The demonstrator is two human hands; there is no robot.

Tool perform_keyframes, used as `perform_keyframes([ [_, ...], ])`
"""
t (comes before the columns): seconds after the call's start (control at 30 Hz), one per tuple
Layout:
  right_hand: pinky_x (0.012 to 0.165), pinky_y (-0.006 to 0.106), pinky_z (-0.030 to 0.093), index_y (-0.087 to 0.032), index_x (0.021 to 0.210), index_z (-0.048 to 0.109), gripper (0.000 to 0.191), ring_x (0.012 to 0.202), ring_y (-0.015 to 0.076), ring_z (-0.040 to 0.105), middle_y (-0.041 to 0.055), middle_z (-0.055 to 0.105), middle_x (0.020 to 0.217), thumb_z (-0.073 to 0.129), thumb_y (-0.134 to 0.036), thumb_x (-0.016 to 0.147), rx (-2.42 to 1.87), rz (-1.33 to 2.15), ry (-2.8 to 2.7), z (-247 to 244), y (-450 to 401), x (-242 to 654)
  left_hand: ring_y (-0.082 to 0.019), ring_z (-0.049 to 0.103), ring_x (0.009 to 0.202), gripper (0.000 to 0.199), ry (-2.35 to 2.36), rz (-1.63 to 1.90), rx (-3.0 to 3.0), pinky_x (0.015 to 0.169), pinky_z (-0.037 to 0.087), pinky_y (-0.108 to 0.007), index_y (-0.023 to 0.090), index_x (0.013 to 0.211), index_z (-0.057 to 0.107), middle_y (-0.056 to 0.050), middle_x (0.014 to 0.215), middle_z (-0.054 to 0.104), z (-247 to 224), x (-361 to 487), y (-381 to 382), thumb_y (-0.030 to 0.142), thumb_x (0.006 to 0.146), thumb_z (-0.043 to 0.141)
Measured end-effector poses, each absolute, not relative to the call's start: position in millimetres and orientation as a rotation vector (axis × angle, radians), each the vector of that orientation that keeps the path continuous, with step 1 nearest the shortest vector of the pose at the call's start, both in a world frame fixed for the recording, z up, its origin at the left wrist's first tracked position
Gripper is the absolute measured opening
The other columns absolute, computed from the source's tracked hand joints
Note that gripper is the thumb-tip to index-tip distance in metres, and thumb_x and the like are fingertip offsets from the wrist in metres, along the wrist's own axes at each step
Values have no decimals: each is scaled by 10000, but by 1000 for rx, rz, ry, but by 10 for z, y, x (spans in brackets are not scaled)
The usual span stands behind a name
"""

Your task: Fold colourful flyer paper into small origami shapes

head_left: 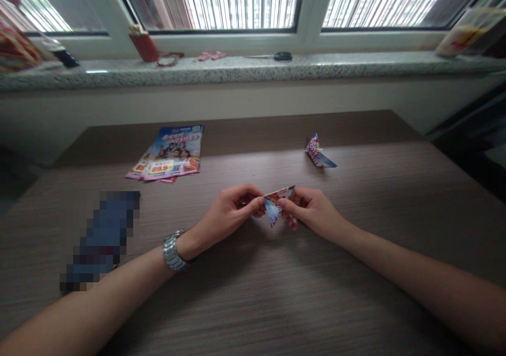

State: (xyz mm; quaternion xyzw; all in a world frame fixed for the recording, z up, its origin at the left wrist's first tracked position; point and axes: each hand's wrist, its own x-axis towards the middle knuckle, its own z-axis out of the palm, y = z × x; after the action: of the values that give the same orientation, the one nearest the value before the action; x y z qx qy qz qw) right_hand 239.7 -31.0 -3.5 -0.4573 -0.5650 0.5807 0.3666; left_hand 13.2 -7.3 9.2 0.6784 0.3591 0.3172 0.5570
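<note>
Above the middle of the table, both hands hold a small folded piece of printed paper [272, 211], blue, white and red, with a pointed flap hanging down. My left hand [239, 206] pinches its left corner between thumb and fingers; a metal-band watch [174, 250] is on that wrist. My right hand [312, 211] grips the right side, thumb on the front face and fingers behind, partly hidden. Farther back and to the right stands another folded paper figure [318, 153] with similar print, apart from the hands.
Several printed flyers [174, 153] lie stacked at the table's back left. A blurred-out dark, flat oblong object [105, 235] lies beside my left forearm. Along the granite sill [245, 74] are a red case [144, 45], pink items [211, 56] and a dark-handled tool [281, 56].
</note>
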Motion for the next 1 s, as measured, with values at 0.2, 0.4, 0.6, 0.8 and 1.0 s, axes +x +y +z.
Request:
perform_keyframes([
  [0.2,461,227,520,-179,780,633,416,495,108,578,-15,632,619,722,-581,835,-1178,1506,-1477,-40,-327,2398,-126,678,725,280,847,726,1640,666,570,-208,135,1000,714,-44,846,729,122,140,-77,406,934,684],
  [0.4,487,220,535,-171,818,642,421,528,105,596,-9,640,661,701,-586,854,-1137,1550,-1474,-19,-327,2381,-103,651,667,249,862,730,1658,621,537,-180,130,933,698,-28,784,706,114,138,-76,378,950,670],
  [0.6,487,211,528,-168,791,623,439,531,97,598,-3,644,677,648,-593,898,-1113,1559,-1508,-6,-340,2393,-108,668,699,254,865,735,1641,649,556,-189,130,926,672,-34,817,708,93,122,-81,381,960,659],
  [0.8,484,200,499,-173,764,575,441,513,88,571,-18,605,626,605,-575,940,-1099,1543,-1556,-6,-349,2415,-95,655,678,252,858,737,1655,623,533,-168,124,903,665,-25,793,695,111,132,-88,369,963,655],
  [1.0,484,199,478,-178,775,566,423,502,85,545,-30,588,595,571,-554,969,-1104,1475,-1598,5,-336,2396,-102,658,688,255,851,745,1629,639,549,-185,123,906,660,-25,801,692,116,129,-90,371,964,652],
])
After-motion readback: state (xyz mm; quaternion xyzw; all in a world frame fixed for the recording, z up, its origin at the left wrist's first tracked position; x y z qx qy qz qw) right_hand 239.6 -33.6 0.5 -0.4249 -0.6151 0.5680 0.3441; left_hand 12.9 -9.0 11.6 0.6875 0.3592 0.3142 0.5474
